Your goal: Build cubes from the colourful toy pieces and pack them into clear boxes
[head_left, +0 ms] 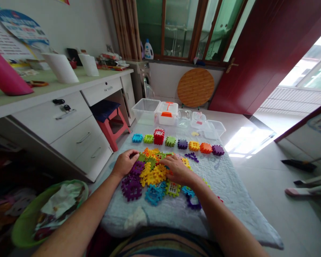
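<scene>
A mixed pile of notched plastic interlocking blocks lies on the cloth-covered table between my hands. At its left edge is my left hand (125,162), fingers curled and thumb close to the index finger beside a green block (142,157); what they pinch, if anything, is hidden. My right hand (176,167) lies across the pile's right side, fingers stretched over the pieces. Near the hands are yellow blocks (153,175), purple blocks (131,187), blue blocks (153,194) and a light green window piece (172,188). A dark blue square frame (194,202) lies below my right wrist.
Beyond the pile runs a row of sorted block stacks, including a taller red stack (159,136) and a purple stack (218,150). Clear plastic bins (146,110) and a lidded box (167,113) stand at the far edge. A red stool (111,125) is at the left.
</scene>
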Demonstrator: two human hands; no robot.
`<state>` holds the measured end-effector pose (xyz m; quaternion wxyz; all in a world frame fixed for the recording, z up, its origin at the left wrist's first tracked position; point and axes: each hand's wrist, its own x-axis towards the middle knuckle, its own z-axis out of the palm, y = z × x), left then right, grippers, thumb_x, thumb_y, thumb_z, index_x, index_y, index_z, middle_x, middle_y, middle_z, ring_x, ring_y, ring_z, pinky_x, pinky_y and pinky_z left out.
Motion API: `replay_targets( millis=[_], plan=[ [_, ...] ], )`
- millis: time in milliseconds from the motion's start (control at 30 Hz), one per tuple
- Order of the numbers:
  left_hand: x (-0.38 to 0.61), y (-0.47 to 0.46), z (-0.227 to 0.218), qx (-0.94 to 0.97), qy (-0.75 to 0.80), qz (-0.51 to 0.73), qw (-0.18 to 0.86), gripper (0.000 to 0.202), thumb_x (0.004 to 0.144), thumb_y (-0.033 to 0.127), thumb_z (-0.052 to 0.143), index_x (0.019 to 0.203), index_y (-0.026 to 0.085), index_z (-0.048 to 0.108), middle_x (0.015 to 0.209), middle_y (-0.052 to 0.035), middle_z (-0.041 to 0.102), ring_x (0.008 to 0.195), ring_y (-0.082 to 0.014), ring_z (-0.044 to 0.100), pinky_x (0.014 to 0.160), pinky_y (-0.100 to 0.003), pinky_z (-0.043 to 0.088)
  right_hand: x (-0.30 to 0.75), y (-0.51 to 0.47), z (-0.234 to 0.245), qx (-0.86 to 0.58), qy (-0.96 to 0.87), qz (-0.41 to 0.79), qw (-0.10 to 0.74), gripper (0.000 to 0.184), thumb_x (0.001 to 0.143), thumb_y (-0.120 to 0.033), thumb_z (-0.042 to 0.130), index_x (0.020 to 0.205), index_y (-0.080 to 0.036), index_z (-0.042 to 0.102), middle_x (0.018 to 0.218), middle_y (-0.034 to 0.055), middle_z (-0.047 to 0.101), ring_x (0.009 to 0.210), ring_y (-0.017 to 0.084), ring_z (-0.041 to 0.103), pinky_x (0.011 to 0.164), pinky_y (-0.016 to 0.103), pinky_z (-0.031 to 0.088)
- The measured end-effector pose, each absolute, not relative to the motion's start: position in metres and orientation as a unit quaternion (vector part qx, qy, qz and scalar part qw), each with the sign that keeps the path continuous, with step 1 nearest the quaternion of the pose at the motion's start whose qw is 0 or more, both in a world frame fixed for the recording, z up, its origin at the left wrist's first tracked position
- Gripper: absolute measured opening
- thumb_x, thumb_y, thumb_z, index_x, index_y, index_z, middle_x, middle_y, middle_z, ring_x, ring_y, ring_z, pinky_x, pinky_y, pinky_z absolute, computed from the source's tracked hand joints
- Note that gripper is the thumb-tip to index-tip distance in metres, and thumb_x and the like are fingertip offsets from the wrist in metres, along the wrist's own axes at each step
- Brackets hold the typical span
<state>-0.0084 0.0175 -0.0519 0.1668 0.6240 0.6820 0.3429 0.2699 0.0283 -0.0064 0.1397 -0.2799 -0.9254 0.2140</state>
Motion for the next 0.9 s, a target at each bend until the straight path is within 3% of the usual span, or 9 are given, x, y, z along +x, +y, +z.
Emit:
replay_targets(
  millis=[233, 367, 533, 900],
  plan=[
    [-0.011, 0.019, -0.057, 0.627, 0.674, 0.353, 0.167, 0.031, 0.082, 0.043, 0.051, 0.092, 0.019, 0.068, 0.094, -0.0041, 0.073, 0.088, -0.0210, 0.066, 0.086, -0.029, 0.049, 0.274, 0.031, -0.003, -0.330, -0.900, 0.231, 0.169, 0.051, 0.072, -0.017, 0.070, 0.121, -0.022, 0.057, 0.112, 0.0081, 0.054, 0.104, 0.023, 0.049, 0.095, 0.042, 0.039],
    [-0.011, 0.020, -0.059, 0.626, 0.671, 0.363, 0.160, 0.030, 0.081, 0.042, 0.052, 0.091, 0.019, 0.068, 0.092, -0.0042, 0.073, 0.087, -0.0210, 0.066, 0.084, -0.029, 0.049, 0.267, 0.030, 0.005, -0.275, -0.902, 0.284, 0.175, 0.054, 0.071, -0.014, 0.071, 0.122, -0.024, 0.055, 0.120, 0.0073, 0.051, 0.114, 0.022, 0.047, 0.099, 0.041, 0.039],
    [-0.008, 0.018, -0.054, 0.621, 0.668, 0.374, 0.169, 0.029, 0.080, 0.042, 0.052, 0.090, 0.019, 0.068, 0.091, -0.0038, 0.073, 0.085, -0.0207, 0.066, 0.084, -0.029, 0.049, 0.267, 0.030, 0.006, -0.232, -0.897, 0.334, 0.169, 0.061, 0.071, -0.009, 0.063, 0.128, -0.023, 0.049, 0.131, 0.0077, 0.047, 0.123, 0.021, 0.044, 0.106, 0.039, 0.036],
    [-0.009, 0.017, -0.053, 0.619, 0.658, 0.382, 0.194, 0.034, 0.084, 0.045, 0.048, 0.091, 0.019, 0.068, 0.092, -0.0026, 0.073, 0.088, -0.0205, 0.065, 0.084, -0.027, 0.048, 0.266, 0.033, 0.004, -0.263, -0.916, 0.272, 0.135, 0.063, 0.063, 0.001, 0.051, 0.122, -0.022, 0.054, 0.119, 0.0064, 0.057, 0.116, 0.022, 0.046, 0.103, 0.042, 0.035]
  ],
)
